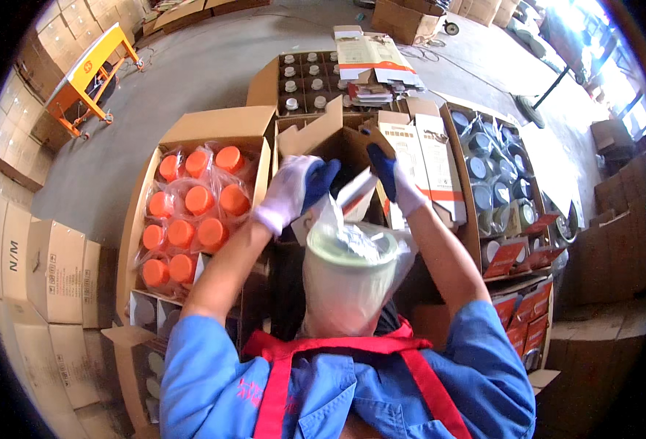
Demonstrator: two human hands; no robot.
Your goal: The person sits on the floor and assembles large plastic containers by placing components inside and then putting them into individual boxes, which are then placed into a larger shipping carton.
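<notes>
My left hand (302, 189), in a white glove with a blue palm, hovers with curled fingers over an open cardboard box (295, 129). Whether it pinches something is unclear. To its right, my right hand (393, 174), gloved alike, reaches beside white cartons with an orange band (419, 164); its grip cannot be made out. Between and below the hands, a white carton flap (354, 189) sticks up. Close to my chest stands a pale container with a light green rim (350, 274), wrapped in a clear plastic bag. Neither hand visibly touches this container.
At left, a cardboard box holds bagged bottles with orange caps (199, 200). White-capped bottles (316, 84) fill a divided box ahead. Bagged dark containers (481, 167) sit in a box at right, above red cartons (525, 324). Stacked cartons (54, 269) and a yellow-orange wheeled frame (95, 71) stand farther left.
</notes>
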